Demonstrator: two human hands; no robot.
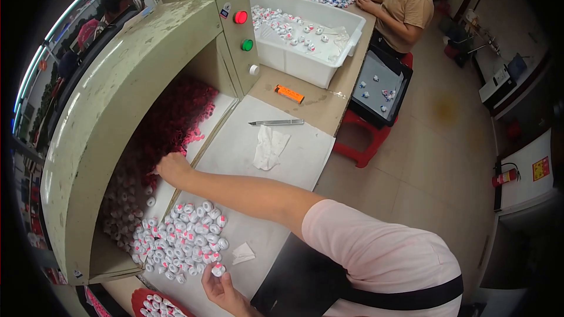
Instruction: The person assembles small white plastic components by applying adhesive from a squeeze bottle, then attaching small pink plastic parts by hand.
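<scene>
My left hand (223,293) is at the lower middle, its fingertips closed around a small white rounded piece (218,270) with a pink patch. Just beyond it lies a heap of similar white pieces (176,238), several showing pink parts and dark holes. It spreads from the bench into the opening of a cream metal hood. My right hand (174,170) reaches across to that opening, beside a pile of small pink-red parts (176,120). Its fingers are drawn together; anything between them is hidden.
On the bench lie tweezers (276,122), an orange stick-shaped item (289,94) and crumpled tissue (270,147). A white tub (299,61) of pieces stands beyond; a red bowl (141,302) is at lower left. Right are a black tray (380,85), a red stool (358,141) and a seated person.
</scene>
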